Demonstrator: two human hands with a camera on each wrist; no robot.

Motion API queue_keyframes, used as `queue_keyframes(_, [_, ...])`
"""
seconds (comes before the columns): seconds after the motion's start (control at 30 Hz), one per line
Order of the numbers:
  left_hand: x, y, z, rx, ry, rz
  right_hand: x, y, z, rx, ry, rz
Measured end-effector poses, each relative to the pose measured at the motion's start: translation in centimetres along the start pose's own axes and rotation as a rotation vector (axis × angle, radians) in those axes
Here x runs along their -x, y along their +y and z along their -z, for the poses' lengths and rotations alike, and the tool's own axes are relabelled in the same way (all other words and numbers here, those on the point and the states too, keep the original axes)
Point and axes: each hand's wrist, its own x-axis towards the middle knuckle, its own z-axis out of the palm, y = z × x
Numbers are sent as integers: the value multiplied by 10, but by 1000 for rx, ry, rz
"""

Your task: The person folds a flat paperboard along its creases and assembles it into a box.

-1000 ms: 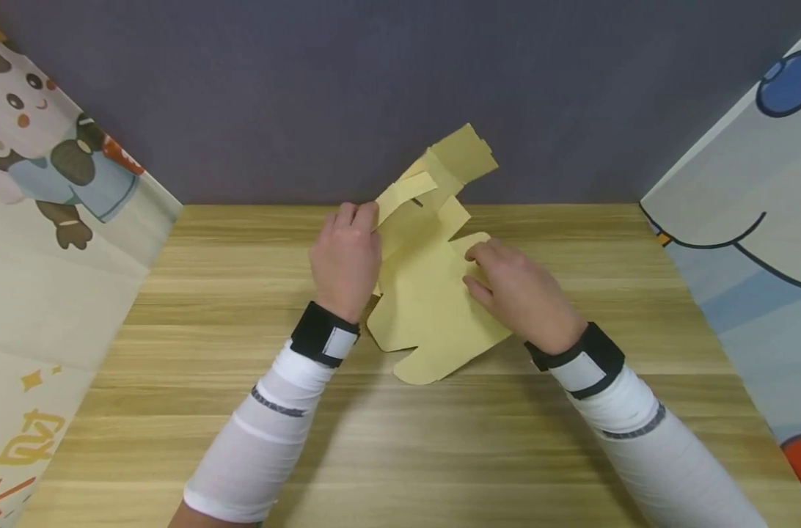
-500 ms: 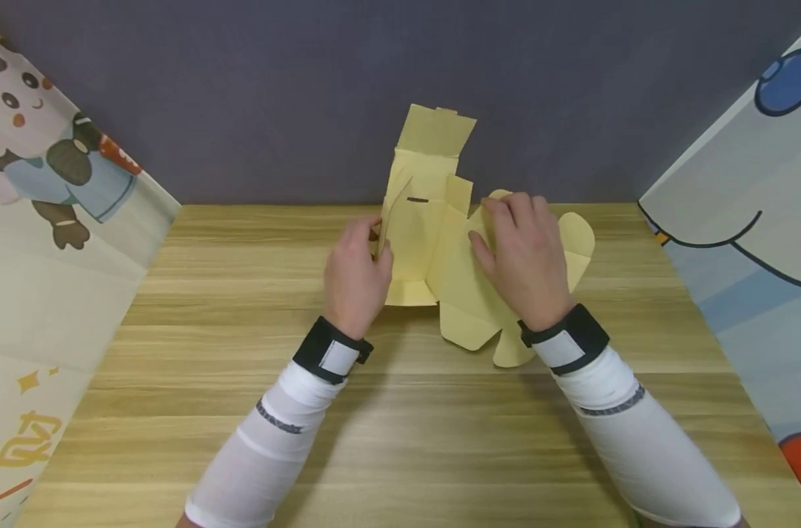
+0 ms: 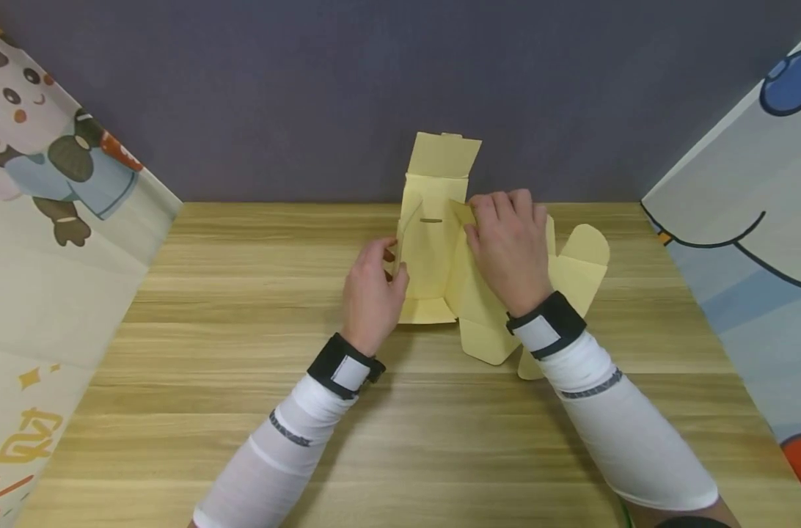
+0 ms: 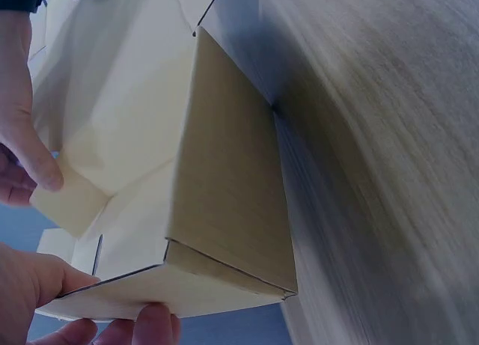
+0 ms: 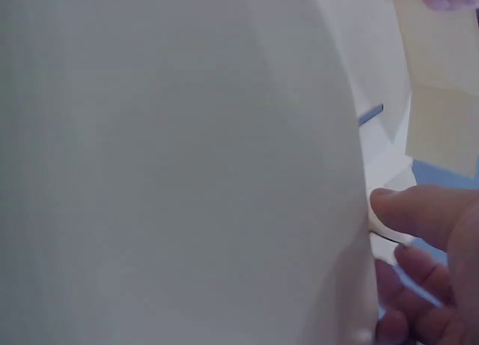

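A partly folded pale yellow cardboard box (image 3: 427, 257) stands at the table's back edge, with its top lid flap (image 3: 444, 155) raised against the dark wall. A short slot (image 3: 430, 221) cuts its back panel. My left hand (image 3: 374, 297) holds the left side panel, thumb on one face and fingers on the other, as the left wrist view shows. My right hand (image 3: 514, 249) pinches a small flap (image 4: 71, 203) at the top of the right panel. The unfolded panel with a rounded tab (image 3: 584, 246) spreads out to the right, partly hidden under the right hand.
The wood-grain table (image 3: 400, 440) extends in front of both forearms. A dark wall (image 3: 308, 103) rises directly behind the box. Printed cartoon panels border the left (image 3: 64, 293) and right (image 3: 737, 279) sides.
The cardboard, earlier folded over and tilted, has been opened out to the right and stands upright. The right hand has moved up and left onto the small flap; the left hand stays at the left panel.
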Motion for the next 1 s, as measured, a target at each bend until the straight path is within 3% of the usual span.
queue_keyframes(0.4, [0,0,-1,-6,-5,-5,9,-8,-7,39,-97,213])
queue_keyframes(0.77, [-1,-5,-1,5,-8,-7,18,-4,-10,138,-111,356])
queue_keyframes(1.0, [1,-4,-1,-4,-11,-9,16,-7,-11,127,-124,349])
